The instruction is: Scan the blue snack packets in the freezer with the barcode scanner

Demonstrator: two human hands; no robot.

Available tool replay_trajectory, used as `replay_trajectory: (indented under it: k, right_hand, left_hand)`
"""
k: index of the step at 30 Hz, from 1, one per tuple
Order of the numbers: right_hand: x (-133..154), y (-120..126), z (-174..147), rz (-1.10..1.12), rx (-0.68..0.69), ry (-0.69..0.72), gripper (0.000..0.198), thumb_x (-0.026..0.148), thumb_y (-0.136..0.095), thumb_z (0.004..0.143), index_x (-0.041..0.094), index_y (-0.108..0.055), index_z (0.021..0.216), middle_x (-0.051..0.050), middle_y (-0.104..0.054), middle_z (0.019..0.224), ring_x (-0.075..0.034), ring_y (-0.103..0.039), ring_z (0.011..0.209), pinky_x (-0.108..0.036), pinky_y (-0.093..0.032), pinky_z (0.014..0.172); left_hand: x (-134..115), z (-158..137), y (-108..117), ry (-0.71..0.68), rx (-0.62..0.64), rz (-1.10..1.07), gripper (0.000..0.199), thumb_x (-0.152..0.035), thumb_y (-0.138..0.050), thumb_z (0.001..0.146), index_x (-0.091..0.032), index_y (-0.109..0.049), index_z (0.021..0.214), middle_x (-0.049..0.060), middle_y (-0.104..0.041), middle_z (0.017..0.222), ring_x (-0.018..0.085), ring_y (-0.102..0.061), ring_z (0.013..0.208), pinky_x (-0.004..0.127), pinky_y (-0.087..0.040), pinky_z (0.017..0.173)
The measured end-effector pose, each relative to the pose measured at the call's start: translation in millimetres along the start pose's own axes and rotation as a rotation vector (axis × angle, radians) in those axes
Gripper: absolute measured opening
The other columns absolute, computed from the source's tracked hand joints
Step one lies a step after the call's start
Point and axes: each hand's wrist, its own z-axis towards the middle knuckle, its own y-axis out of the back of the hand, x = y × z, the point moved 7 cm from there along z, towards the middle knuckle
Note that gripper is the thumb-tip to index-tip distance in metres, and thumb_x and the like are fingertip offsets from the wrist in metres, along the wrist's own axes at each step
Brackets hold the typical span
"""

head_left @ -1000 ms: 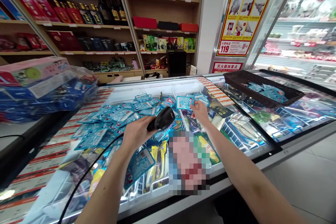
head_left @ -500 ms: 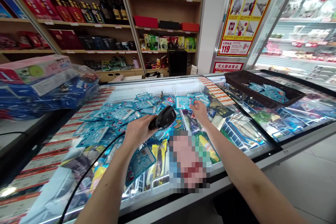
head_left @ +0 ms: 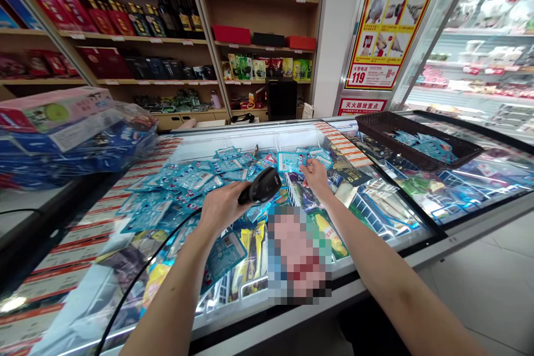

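Observation:
My left hand [head_left: 223, 206] is closed round a black corded barcode scanner [head_left: 263, 186], its head angled up to the right over the chest freezer. Its cable runs down past my left forearm. My right hand [head_left: 316, 176] pinches the right edge of a light-blue packet [head_left: 290, 162] with a pale label, held just beyond the scanner head. Many similar blue packets [head_left: 187, 181] lie heaped on the freezer top to the left. One larger blue packet [head_left: 225, 256] lies nearer me, under my left wrist. A blurred-out patch hides part of the freezer front.
A dark brown plastic basket [head_left: 421, 142] with more blue packets stands at the right on the freezer glass. Plastic-wrapped boxes [head_left: 75, 128] are stacked at the left. Behind are wooden shelves [head_left: 250, 8] with bottles and gift boxes, and a red fire-hydrant sign [head_left: 379, 22].
My left hand and the scanner have shifted very slightly right. The pinched packet has moved a few pixels to the left. Both grips are the same.

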Motion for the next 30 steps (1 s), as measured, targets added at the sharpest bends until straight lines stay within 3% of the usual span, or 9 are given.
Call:
replay_trajectory:
  k: [20, 30]
  right_hand:
    - [-1, 0, 3, -0.039, -0.021, 0.068, 0.033, 0.049, -0.047, 0.084, 0.019, -0.051, 0.098, 0.002, -0.06, 0.058, -0.014, -0.053, 0.038, -0.026, -0.042, 0.04]
    - [-28, 34, 15, 0.147, -0.237, -0.062, 0.047, 0.046, -0.05, 0.079, 0.017, -0.043, 0.116, -0.005, -0.067, 0.079, -0.015, -0.059, 0.044, -0.026, -0.045, 0.04]
  left_hand:
    - [-2, 2, -3, 0.004, 0.005, 0.019, 0.04, -0.047, -0.048, 0.08, -0.028, -0.055, 0.114, -0.001, -0.065, 0.109, 0.021, -0.062, 0.089, 0.027, -0.039, 0.061]
    - [3, -1, 2, 0.026, -0.014, 0.036, 0.04, -0.045, -0.049, 0.08, -0.027, -0.054, 0.115, 0.0, -0.064, 0.11, 0.021, -0.061, 0.09, 0.027, -0.037, 0.06]
